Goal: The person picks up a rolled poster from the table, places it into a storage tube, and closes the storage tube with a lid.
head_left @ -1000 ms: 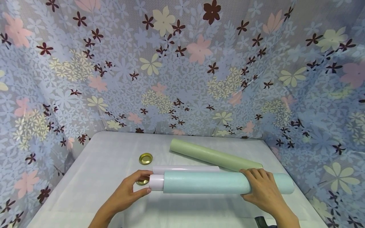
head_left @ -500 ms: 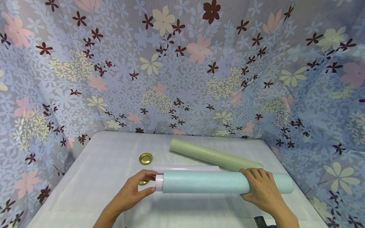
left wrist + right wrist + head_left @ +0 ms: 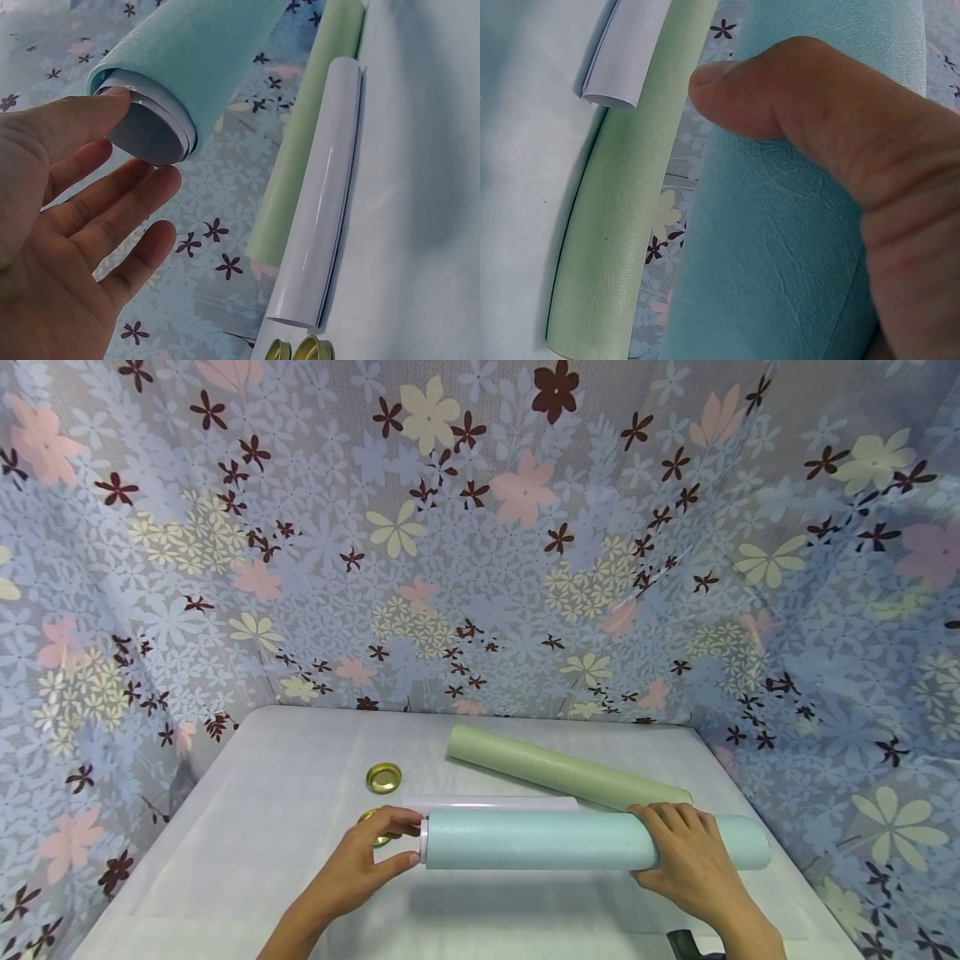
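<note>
- Pale-blue tube (image 3: 540,840), lying crosswise between the two hands, with one end at the left hand's fingertips and the other reaching out past the right hand; a soft shadow falls below it.
- Left hand (image 3: 356,864): fingers and thumb spread apart at the tube's mouth, the thumb touching the rim of a white roll (image 3: 169,109) and fingertips at the opposite edge.
- That white roll sits inside the tube, only a thin band of it showing beside the left fingertips; its open middle faces the palm.
- Right hand (image 3: 686,856): gripping the tube from above, fingers over the top, thumb along the near side.
- A dark object (image 3: 682,942), cut off by the lower edge, beside the right forearm.
- One gold lid (image 3: 382,841), partly hidden behind the left fingers.
- A glossy white sheet roll (image 3: 491,802), just beyond the tube, right of the left hand.
- A second gold lid (image 3: 384,778), farther out from the left hand.
- A green tube (image 3: 558,766), slanting beyond both rolls, its near end behind the right hand.
- A white table (image 3: 315,760) beneath, and floral cloth (image 3: 480,568) farthest away.
</note>
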Demonstrator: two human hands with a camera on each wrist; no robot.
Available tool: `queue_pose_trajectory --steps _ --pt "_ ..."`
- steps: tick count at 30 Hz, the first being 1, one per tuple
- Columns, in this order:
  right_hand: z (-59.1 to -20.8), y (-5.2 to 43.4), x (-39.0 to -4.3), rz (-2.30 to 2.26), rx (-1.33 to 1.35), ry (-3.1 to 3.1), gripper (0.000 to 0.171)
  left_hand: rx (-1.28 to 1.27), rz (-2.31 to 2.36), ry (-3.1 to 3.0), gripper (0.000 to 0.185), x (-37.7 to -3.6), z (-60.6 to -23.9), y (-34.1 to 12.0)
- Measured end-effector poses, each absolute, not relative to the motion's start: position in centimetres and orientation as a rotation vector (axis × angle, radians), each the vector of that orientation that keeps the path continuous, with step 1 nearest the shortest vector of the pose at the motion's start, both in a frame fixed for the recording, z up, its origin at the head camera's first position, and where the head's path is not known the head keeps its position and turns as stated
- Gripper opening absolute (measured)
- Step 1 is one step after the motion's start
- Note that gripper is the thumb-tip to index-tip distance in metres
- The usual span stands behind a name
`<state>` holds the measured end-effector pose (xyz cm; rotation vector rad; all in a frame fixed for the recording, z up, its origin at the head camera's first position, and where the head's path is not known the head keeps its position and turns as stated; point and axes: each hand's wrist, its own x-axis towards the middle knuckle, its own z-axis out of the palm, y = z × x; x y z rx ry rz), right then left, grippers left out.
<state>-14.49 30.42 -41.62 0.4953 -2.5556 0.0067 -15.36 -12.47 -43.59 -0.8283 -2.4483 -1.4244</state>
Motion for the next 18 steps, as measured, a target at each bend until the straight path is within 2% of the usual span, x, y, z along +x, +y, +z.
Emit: queue_pose_trajectory --steps 7,18 --pt "-41.66 30.44 -14.43 0.005 0.484 -2.570 0.080 -0.785 -1.469 -2.483 0.037 -15.32 -43.39 -11.92" --pt "-41.73 30.36 -14.42 0.016 0.488 -2.559 0.081 -0.871 -1.429 -2.449 0.035 -15.45 -43.69 -11.75"
